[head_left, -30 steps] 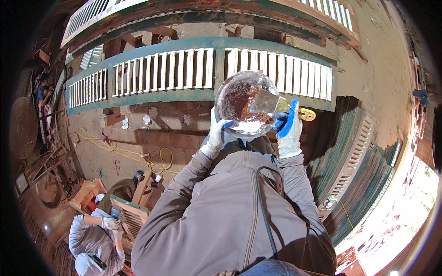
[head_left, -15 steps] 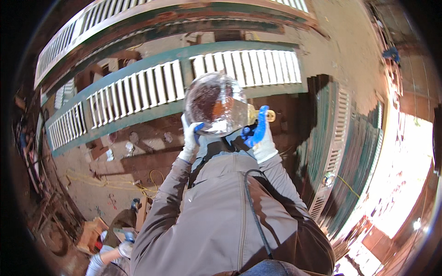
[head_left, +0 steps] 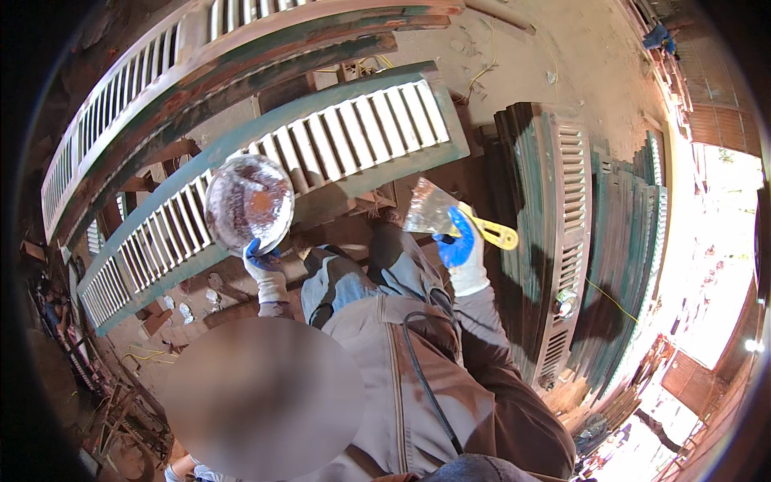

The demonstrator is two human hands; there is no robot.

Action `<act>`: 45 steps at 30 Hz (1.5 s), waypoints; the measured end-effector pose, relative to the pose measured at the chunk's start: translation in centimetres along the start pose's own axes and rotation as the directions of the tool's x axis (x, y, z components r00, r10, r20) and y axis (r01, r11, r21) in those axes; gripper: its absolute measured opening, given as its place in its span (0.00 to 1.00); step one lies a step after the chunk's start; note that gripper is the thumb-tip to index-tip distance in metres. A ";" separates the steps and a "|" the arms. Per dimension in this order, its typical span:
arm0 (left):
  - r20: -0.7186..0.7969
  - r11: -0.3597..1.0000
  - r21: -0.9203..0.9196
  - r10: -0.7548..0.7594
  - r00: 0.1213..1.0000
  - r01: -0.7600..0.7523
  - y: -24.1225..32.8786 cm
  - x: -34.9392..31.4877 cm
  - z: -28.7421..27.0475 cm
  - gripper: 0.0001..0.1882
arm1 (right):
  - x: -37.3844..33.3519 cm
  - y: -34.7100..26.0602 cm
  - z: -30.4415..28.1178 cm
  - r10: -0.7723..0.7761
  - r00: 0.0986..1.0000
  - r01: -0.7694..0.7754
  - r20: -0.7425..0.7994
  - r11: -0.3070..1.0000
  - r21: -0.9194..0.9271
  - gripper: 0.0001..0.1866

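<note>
My left hand (head_left: pixel 267 271), in a white glove with blue-coated fingers, grips the near rim of a round metal bowl (head_left: pixel 249 202). Brown and whitish residue coats the inside of the bowl, which is tilted so that it shows. In my right hand (head_left: pixel 464 255), gloved the same way, is a putty knife (head_left: pixel 428 210) with a wide, smeared blade and a yellow handle. The blade points up and left, well apart from the bowl. Behind the bowl lies a green louvred shutter (head_left: pixel 450 151) with bright white slats.
Another shutter (head_left: pixel 193 50) rests across the far left on timber. Stacked shutters (head_left: pixel 572 209) stand at my right, with a small can (head_left: pixel 565 303) on them. Yellow cord (head_left: pixel 144 353) lies on the floor. Part of another person (head_left: pixel 186 467) shows at the lower left, beside a blurred patch.
The putty knife has come away from the bowl, and my hands have moved apart. My left hand has carried the bowl leftward. The view has shifted over the shutters.
</note>
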State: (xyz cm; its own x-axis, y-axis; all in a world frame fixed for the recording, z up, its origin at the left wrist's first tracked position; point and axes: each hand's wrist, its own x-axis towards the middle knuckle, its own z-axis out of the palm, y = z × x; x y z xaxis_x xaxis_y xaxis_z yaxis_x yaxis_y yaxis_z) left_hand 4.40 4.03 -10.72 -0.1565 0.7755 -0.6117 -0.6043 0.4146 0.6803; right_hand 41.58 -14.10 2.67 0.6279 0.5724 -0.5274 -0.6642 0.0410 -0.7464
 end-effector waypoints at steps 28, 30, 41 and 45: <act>0.886 -0.575 0.450 0.191 0.423 -0.683 -33.4 -4.0 48.3 0.47 | 7.8 -11.5 -25.4 -0.295 0.929 0.194 -0.223 0.902 -0.385 0.23; 0.889 -0.440 0.427 0.043 0.456 -0.790 -34.9 -10.7 43.3 0.47 | 8.4 -12.9 -24.9 -0.114 0.943 0.168 -0.312 0.974 0.154 0.22; 0.968 0.010 0.230 -0.109 0.228 -0.973 -31.5 -17.4 37.9 0.33 | 14.3 -16.5 -16.1 -0.341 0.927 0.311 -0.157 0.931 -0.189 0.28; 0.913 -0.242 0.402 0.180 0.366 -0.883 -30.3 -8.8 47.5 0.45 | 14.5 -15.5 -14.0 -0.347 0.932 0.326 -0.103 0.929 -0.176 0.30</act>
State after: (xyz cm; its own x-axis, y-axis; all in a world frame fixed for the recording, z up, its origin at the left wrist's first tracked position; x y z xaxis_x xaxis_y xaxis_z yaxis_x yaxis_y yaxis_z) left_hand 61.21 7.24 -6.80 0.5468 0.7933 0.2675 0.5985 -0.5938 0.5377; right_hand 66.61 -17.89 0.94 0.8577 0.4348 -0.2743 -0.3404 0.0806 -0.9368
